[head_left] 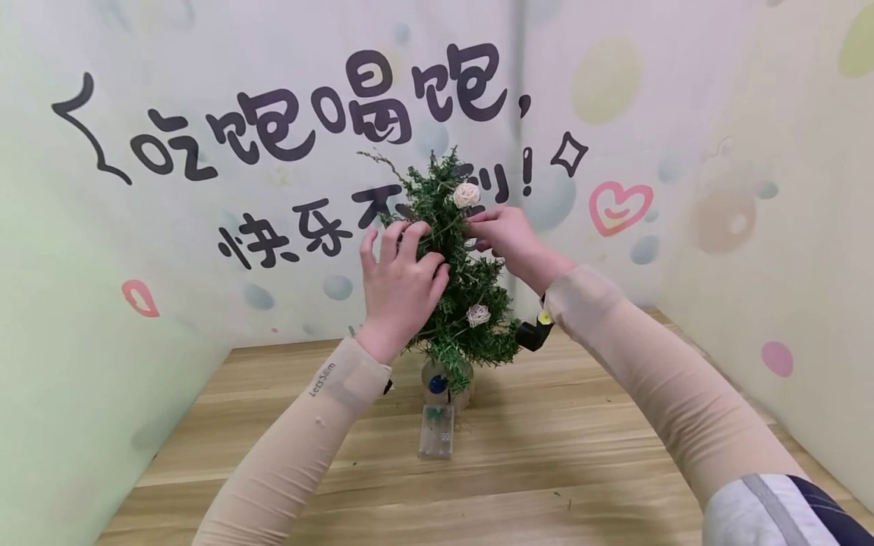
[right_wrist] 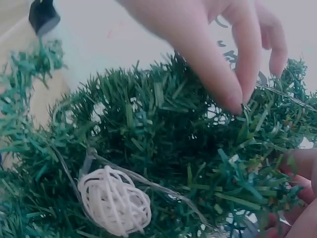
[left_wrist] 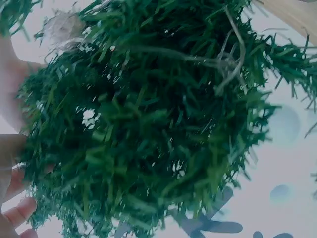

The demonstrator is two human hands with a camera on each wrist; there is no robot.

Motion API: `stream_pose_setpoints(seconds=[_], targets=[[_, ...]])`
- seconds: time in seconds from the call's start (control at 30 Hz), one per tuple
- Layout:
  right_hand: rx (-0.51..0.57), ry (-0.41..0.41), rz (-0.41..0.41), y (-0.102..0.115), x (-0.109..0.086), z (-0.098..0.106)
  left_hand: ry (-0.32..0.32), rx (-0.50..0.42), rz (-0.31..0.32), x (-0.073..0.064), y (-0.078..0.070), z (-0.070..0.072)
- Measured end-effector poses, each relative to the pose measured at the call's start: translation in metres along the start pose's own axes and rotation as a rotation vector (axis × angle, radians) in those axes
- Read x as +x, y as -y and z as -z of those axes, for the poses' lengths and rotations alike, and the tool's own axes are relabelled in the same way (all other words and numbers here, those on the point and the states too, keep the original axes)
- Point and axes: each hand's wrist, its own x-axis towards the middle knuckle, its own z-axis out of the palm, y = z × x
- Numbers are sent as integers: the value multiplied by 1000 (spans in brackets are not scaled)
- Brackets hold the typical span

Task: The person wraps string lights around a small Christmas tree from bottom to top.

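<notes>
A small green artificial Christmas tree point(head_left: 495, 280) stands upright on the table. A thin string point(right_wrist: 183, 198) with white wicker balls point(right_wrist: 114, 201) winds over its branches. High on the tree's right side, my right hand point(head_left: 512, 239) pinches the string between thumb and forefinger, with green needles around the fingertips. My left hand point(head_left: 399, 284) holds branches at the left and front, its fingers bent and partly hidden. Another wicker ball point(head_left: 466, 195) sits near the top. Foliage point(left_wrist: 148, 114) fills the left wrist view; skin shows at its left edge, and I cannot tell whose hand.
A clear flat box point(head_left: 435, 436) lies on the wooden table point(head_left: 328, 485) before the round base point(head_left: 461, 393) of the tree. A black bent object point(head_left: 532, 334) stands to the right, below my right wrist. Behind is a printed wall point(head_left: 273, 45) with black lettering.
</notes>
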Motion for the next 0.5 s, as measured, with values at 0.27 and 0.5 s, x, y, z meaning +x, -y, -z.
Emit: stream_pose_setpoints(seconds=[0.27, 0.5], targets=[[-36, -107, 116, -2, 2, 0, 20, 3, -10, -3, -17, -15], [-141, 43, 49, 5, 7, 9, -25, 16, 51, 4, -28, -22]])
